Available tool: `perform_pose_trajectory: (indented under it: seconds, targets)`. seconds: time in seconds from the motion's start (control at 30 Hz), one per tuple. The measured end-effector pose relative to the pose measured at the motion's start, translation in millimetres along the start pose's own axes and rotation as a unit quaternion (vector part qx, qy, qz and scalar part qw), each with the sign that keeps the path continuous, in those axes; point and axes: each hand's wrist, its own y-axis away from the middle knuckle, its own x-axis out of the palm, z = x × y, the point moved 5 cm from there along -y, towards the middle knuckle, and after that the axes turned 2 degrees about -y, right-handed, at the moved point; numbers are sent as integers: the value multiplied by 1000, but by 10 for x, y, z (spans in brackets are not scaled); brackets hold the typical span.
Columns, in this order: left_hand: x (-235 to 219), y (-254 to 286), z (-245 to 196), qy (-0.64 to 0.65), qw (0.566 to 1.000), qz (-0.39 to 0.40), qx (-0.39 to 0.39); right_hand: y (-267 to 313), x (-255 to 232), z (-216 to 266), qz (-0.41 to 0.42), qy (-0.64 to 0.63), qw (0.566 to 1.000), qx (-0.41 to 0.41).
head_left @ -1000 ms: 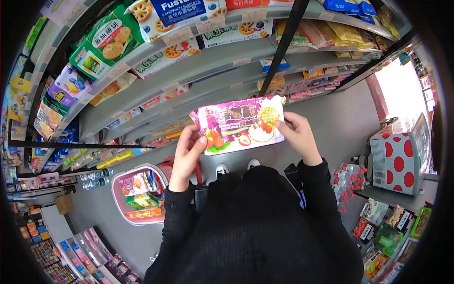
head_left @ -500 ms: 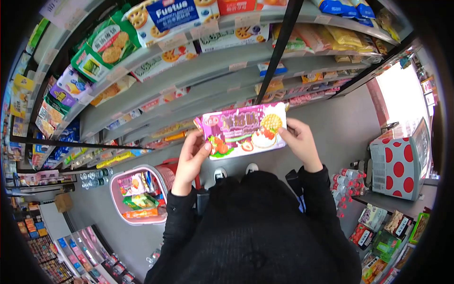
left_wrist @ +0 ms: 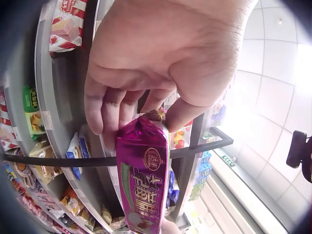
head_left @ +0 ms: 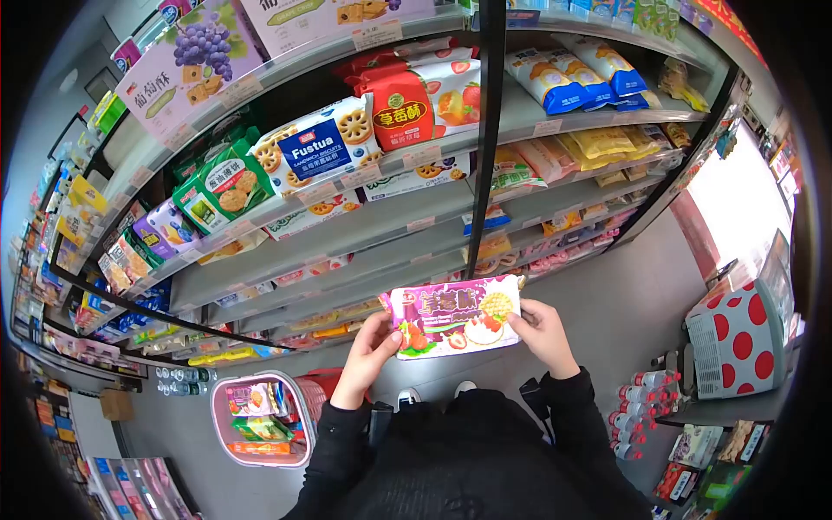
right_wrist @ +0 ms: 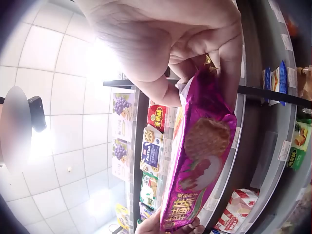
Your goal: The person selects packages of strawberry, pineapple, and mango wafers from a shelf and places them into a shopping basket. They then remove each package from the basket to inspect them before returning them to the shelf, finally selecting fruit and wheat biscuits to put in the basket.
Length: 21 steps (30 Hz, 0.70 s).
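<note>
A pink and white biscuit packet (head_left: 455, 319) with strawberries and a waffle printed on it is held level in front of the body. The left hand (head_left: 368, 360) pinches its left end, thumb on the front. At the other end, the right hand (head_left: 546, 338) grips the packet, thumb also on the printed face. In the left wrist view, the left hand (left_wrist: 161, 63) has thumb and fingers round the crimped end of the purple packet (left_wrist: 144, 180). The right wrist view has the right hand (right_wrist: 170, 44) holding the opposite end of the packet (right_wrist: 202, 156).
Curved shelves (head_left: 347, 186) of snack packets stand ahead, including a red packet (head_left: 425, 100) and a blue-and-white one (head_left: 316, 147). A pink basket (head_left: 308, 433) with several packets is on the floor at left. Bottles (head_left: 637, 407) and a red-dotted box (head_left: 732, 342) are at right.
The head view has tilted up, bringing higher shelves into sight. The packet and both hands appear lower in the picture, with both hands still holding it.
</note>
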Motion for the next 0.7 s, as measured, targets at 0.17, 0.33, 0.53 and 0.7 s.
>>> perform_pose_trajectory:
  seconds: [0.17, 0.33, 0.53, 0.7]
  targets:
    - [106, 7, 69, -1, 1000, -9, -9, 31, -155, -22, 19, -12, 1000, 15]
    - [171, 116, 114, -3, 1000, -27, -1, 29, -184, -32, 40, -27, 998, 37]
    - [119, 204, -10, -12, 996, -84, 19, -78, -60, 16, 63, -45, 996, 36]
    - [9, 127, -317, -27, 992, -95, 76, -231, 108, 153, 92, -73, 993, 21]
